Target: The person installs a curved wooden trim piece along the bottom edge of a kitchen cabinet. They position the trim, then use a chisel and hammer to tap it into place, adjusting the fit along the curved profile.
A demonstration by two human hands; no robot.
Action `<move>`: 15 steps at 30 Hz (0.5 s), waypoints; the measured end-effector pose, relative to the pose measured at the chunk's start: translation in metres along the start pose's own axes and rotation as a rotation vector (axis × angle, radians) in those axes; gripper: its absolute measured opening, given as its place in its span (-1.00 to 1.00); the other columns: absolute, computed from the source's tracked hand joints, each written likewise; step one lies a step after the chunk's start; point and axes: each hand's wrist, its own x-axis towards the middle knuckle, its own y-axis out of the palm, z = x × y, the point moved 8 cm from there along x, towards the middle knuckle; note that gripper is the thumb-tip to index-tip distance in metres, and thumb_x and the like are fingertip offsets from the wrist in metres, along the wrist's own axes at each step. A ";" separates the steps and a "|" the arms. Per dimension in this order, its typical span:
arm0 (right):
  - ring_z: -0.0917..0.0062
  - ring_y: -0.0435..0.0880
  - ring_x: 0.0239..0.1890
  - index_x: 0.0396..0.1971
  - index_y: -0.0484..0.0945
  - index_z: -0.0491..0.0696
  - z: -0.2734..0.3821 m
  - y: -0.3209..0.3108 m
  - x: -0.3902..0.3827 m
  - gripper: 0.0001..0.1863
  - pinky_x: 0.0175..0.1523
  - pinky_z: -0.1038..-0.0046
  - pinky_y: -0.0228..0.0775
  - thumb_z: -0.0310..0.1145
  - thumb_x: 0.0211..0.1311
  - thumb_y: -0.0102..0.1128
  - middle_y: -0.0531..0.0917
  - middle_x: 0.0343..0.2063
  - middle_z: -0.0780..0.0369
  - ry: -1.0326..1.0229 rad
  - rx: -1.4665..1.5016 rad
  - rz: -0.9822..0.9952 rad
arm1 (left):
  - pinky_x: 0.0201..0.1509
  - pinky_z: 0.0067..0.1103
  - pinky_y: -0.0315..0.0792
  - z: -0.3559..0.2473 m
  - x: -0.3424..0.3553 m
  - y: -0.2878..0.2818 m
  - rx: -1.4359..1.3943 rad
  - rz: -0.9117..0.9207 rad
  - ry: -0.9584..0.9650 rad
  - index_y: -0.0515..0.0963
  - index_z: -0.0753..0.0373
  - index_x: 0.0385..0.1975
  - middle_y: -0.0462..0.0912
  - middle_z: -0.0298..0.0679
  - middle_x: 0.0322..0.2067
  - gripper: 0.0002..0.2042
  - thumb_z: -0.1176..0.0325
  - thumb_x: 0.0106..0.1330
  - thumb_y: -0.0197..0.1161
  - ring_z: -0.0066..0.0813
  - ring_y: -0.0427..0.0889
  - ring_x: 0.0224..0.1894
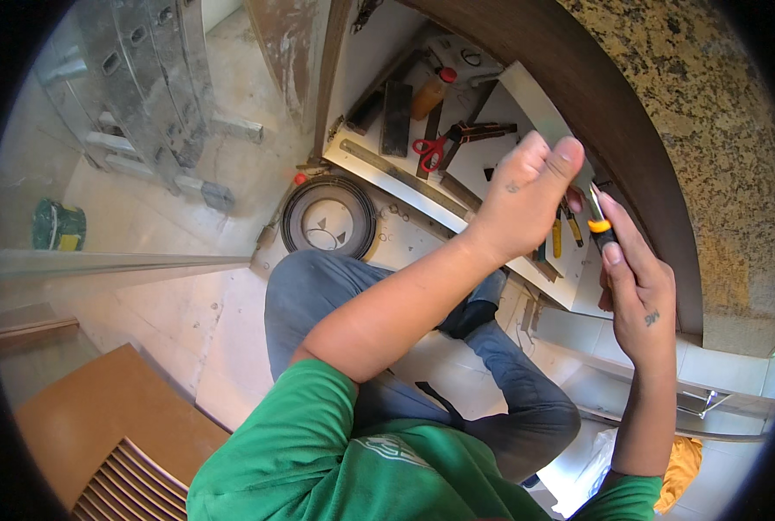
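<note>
My right hand [641, 291] is wrapped round the black-and-yellow handle of a screwdriver [599, 227], its short metal shaft pointing up and away from me. To its left, my left hand [522, 187] is closed, with the thumb laid along the top of the curled fingers. Whatever it grips, if anything, is hidden. Both hands are raised in front of a white shelf unit [383, 171]. On the unit lie red-handled scissors [431, 154], an orange bottle with a red cap [432, 94], a dark block [396, 119] and yellow-handled tools [557, 236].
A coil of dark strip [328, 217] lies on the floor beside my bent knee. A curved brown panel edged by a speckled stone counter [709, 113] rises close to my right hand. A metal ladder [157, 87], a green tin [57, 226] and a brown chair [114, 425] are at left.
</note>
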 end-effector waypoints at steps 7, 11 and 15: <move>0.76 0.38 -0.61 0.43 0.43 0.13 0.008 0.003 0.009 -0.51 -0.46 0.60 0.32 -0.29 0.55 0.01 0.37 -0.65 0.41 -0.097 -0.018 0.002 | -0.23 -0.60 0.54 -0.021 0.002 -0.009 0.050 -0.065 0.097 0.44 0.31 -0.23 0.58 -0.31 -0.34 -0.58 -0.01 0.60 0.06 -0.64 0.59 -0.31; 0.73 0.41 -0.58 0.40 0.46 0.13 0.004 -0.001 0.009 -0.52 -0.39 0.59 0.34 -0.33 0.54 0.03 0.43 -0.56 0.35 0.023 -0.074 -0.023 | -0.24 -0.60 0.54 -0.006 0.003 0.000 0.053 0.023 -0.029 0.44 0.31 -0.21 0.59 -0.29 -0.30 -0.57 -0.03 0.60 0.05 -0.63 0.59 -0.32; 0.55 0.61 -0.37 0.32 0.52 0.09 0.023 0.006 0.016 -0.54 -0.06 0.53 0.47 -0.47 0.46 0.09 0.74 -0.12 0.03 -0.023 -0.002 0.031 | -0.24 -0.60 0.55 -0.026 0.006 -0.013 0.073 -0.076 0.048 0.44 0.27 -0.20 0.59 -0.31 -0.34 -0.57 -0.07 0.58 0.06 -0.62 0.59 -0.34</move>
